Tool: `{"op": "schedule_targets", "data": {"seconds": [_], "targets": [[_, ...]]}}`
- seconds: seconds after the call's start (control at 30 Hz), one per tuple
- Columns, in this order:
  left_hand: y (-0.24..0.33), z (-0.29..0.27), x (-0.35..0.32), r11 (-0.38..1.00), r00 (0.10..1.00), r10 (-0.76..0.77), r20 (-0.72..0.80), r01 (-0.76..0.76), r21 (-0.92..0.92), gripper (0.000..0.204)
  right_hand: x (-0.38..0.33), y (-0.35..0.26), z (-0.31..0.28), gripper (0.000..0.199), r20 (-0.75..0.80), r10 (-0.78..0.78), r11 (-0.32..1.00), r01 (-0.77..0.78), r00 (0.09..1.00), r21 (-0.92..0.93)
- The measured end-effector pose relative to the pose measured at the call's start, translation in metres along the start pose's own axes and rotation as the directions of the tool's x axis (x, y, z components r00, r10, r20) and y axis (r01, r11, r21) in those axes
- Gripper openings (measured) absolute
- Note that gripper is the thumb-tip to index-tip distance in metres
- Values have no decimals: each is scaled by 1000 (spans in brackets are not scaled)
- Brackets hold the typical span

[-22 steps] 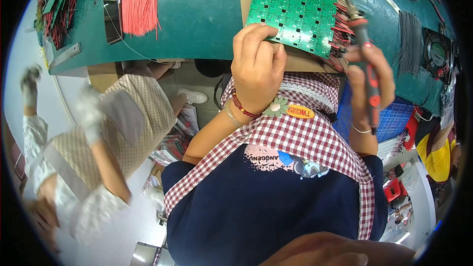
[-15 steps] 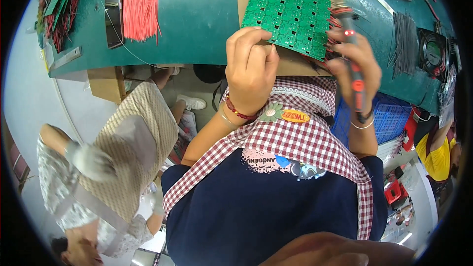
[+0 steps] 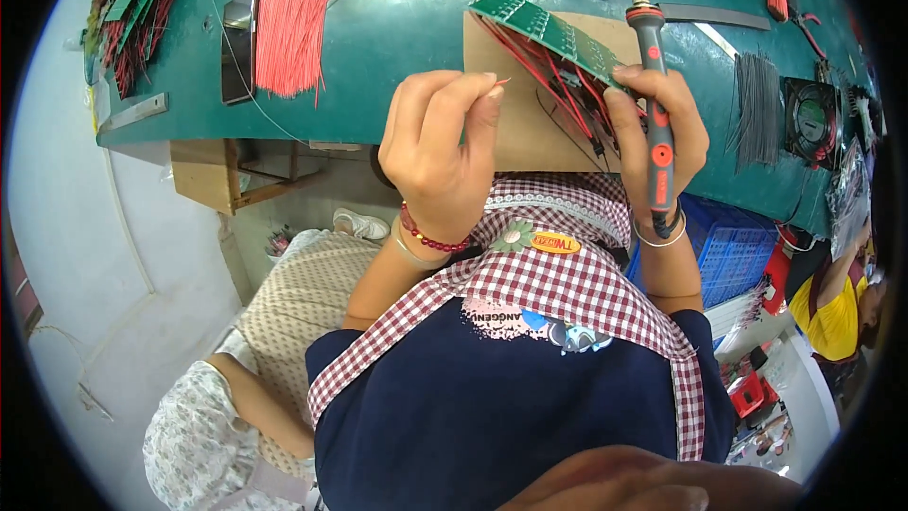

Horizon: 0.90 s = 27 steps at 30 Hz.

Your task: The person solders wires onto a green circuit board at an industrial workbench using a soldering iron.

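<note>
Bundled red wires (image 3: 289, 43) are lying leftmost on the tabletop (image 3: 407, 19). My left hand (image 3: 440, 147) is pinching what looks like a red wire end (image 3: 503, 82). The green circuit-board panel (image 3: 549, 30) is slanting over the cardboard sheet (image 3: 520, 144); my right hand (image 3: 683, 121) is gripping the soldering iron (image 3: 653, 61) while pinching the panel's corner. I'm risking dropping the panel, since one hand is managing both. Earlier, it was lying flat beneath my left fingers; now it's tilting, that hand staying clear.

The left forearm (image 3: 378, 279) and right forearm (image 3: 673, 274) reach forward past the workbench's (image 3: 397, 43) near edge. The left hand (image 3: 437, 153) pinches thumb against forefinger, other fingers curled; the right hand (image 3: 683, 123) grips, thumb and forefinger extended inward.
</note>
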<state>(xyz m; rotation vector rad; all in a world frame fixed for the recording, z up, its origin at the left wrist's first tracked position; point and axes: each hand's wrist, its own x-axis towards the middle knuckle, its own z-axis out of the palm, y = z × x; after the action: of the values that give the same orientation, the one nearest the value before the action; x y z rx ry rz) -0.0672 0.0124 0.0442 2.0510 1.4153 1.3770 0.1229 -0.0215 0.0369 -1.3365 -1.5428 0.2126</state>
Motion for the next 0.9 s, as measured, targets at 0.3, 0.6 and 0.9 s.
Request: {"op": "schedule_targets", "data": {"seconds": [0.3, 0.6, 0.9], "targets": [[0, 37, 23, 998, 997, 58, -49, -59, -23, 14, 11, -6, 8, 22, -75, 157, 987, -155, 985, 37], [-2, 47, 41, 993, 991, 115, -66, -115, 3, 9, 15, -9, 6, 20, -70, 273, 960, -267, 960, 82], [-8, 61, 50, 997, 998, -54, -28, 52, -48, 11, 18, -8, 7, 19, -81, 310, 948, -303, 947, 92]]}}
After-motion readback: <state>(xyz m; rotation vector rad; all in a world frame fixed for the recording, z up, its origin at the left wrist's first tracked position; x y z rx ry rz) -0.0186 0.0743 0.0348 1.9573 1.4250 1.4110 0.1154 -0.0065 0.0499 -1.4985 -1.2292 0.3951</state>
